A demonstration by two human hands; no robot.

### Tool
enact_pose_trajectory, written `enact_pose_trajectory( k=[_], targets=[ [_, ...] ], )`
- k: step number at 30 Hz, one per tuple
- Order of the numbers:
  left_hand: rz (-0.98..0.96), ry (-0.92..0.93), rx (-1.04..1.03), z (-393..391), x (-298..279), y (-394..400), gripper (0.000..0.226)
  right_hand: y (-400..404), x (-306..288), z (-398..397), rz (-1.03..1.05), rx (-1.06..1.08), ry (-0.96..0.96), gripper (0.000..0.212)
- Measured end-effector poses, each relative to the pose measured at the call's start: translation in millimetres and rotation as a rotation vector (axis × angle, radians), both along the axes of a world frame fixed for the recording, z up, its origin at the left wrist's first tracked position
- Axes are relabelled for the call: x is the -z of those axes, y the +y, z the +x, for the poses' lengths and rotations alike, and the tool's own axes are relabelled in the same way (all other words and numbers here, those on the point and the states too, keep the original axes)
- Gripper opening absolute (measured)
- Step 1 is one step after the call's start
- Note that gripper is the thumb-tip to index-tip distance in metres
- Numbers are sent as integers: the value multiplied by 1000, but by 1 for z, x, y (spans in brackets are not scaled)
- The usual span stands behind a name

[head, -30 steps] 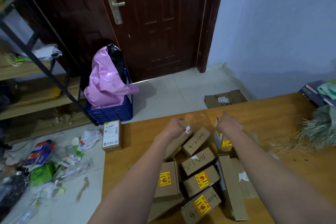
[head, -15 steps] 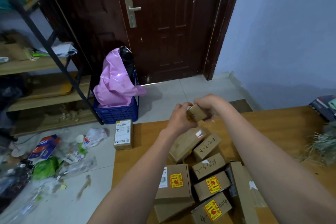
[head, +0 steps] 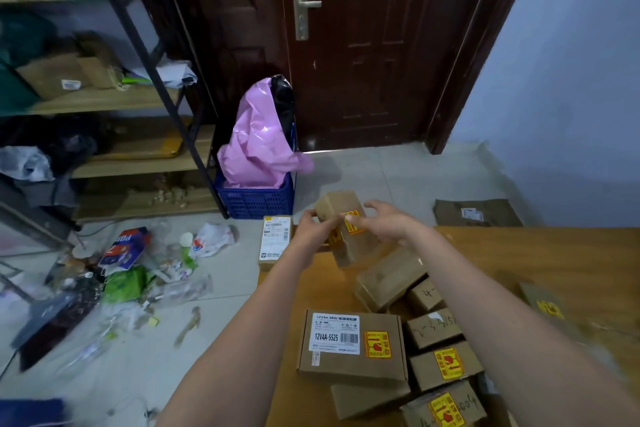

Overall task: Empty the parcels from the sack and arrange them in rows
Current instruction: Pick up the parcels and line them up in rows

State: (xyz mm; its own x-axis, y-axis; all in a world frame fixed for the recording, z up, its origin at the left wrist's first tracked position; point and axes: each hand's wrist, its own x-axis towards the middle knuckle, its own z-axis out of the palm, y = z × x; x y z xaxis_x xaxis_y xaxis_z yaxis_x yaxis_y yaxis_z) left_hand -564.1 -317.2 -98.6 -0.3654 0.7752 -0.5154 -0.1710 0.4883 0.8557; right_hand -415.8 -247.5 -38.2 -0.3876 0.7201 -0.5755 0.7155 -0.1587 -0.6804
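A brown cardboard parcel (head: 341, 210) with a yellow sticker hangs above the far left corner of the wooden table (head: 554, 253). My left hand (head: 317, 230) grips its left side. My right hand (head: 391, 222) touches its right side with fingers spread. Below them several brown parcels lie packed together on the table: a large labelled box (head: 349, 345), a long plain box (head: 389, 277) and small boxes with yellow stickers (head: 446, 366). No sack can be made out.
A labelled parcel (head: 275, 241) stands at the table's far left corner. A blue crate (head: 256, 199) with a pink bag sits by the dark door. Litter covers the floor at left, beside a shelf rack (head: 145, 59). A flat brown parcel (head: 478, 213) lies on the floor.
Both hands lifted a parcel from the heap and carried it left and farther away. The view turned left and up, showing more floor and shelf.
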Motion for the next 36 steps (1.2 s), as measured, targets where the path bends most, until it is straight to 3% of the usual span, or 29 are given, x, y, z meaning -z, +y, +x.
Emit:
enact_pose_trajectory(
  k=[2,6,9,14,17,20,22,24,27,29,32,36],
  targets=[
    [-16,-48,9,-3,1,0,60,-8,7,-20,27,-73,-4,68],
    [20,-233,57,-13,4,-5,51,-10,32,-48,-42,58,92,88],
    [27,-185,165,-24,12,-12,37,-12,46,-58,-166,212,280,45],
    [7,-239,58,-43,30,-19,58,-8,55,-60,-323,382,424,43],
    [-8,-244,85,-53,38,-19,53,-4,60,-61,-386,391,417,31],
    [-9,-157,59,-59,43,-16,56,3,74,-67,-339,367,365,43],
    [-4,-88,23,-61,47,-12,64,6,82,-71,-350,333,309,78],
    [13,-120,-76,-64,53,-8,73,8,88,-73,-403,266,218,96],
    [27,-239,-202,-72,57,-4,85,12,96,-74,-454,181,199,67],
    [25,-281,-182,-80,59,-5,100,20,101,-75,-451,322,356,51],
    [-13,-163,-103,-96,57,-6,96,40,102,-75,-412,420,492,50],
    [-53,-72,25,-110,57,-2,68,59,95,-74,-406,171,409,70]
  ],
)
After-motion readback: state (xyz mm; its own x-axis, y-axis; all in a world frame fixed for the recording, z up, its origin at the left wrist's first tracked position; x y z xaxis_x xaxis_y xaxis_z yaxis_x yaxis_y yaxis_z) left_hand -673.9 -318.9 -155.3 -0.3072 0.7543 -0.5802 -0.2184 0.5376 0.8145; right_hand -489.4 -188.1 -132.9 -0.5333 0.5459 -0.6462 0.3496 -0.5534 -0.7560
